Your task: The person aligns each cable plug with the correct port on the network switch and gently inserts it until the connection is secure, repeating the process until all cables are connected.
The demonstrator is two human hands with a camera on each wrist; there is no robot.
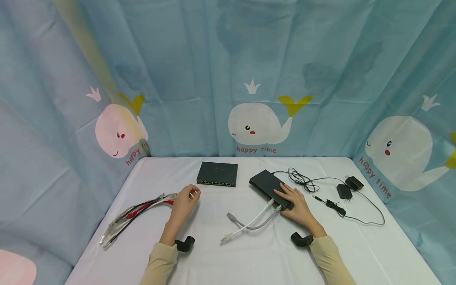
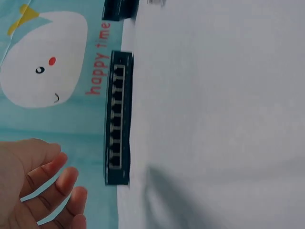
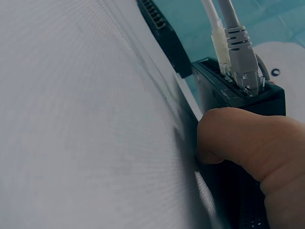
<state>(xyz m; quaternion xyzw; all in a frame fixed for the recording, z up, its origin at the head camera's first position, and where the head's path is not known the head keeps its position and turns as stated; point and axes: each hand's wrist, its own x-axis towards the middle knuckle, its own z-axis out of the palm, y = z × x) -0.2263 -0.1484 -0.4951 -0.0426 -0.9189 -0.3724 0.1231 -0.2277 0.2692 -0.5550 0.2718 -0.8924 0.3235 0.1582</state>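
My right hand [image 1: 297, 206] grips a black network switch [image 1: 264, 182] by its right end, fingers spread over the top and the thumb [image 3: 228, 136] at the edge. A white network cable [image 1: 257, 215] and a grey network cable [image 1: 232, 217] are plugged into its port side; their free ends lie on the white cloth. My left hand [image 1: 186, 202] hovers with loosely curled fingers and nothing visible in them, right of a bundle of cables [image 1: 142, 209]. Behind it stands a second black switch [image 1: 217, 173], whose row of vacant ports [image 2: 117, 119] faces the left wrist camera.
At the right lie two black power adapters [image 1: 344, 191] with a coiled thin cord [image 1: 303, 180] and a tied black lead [image 1: 335, 206]. The bundle at the left holds black, red and white cables, some in clear wrapping. A blue curtain [image 1: 192, 79] encloses the table.
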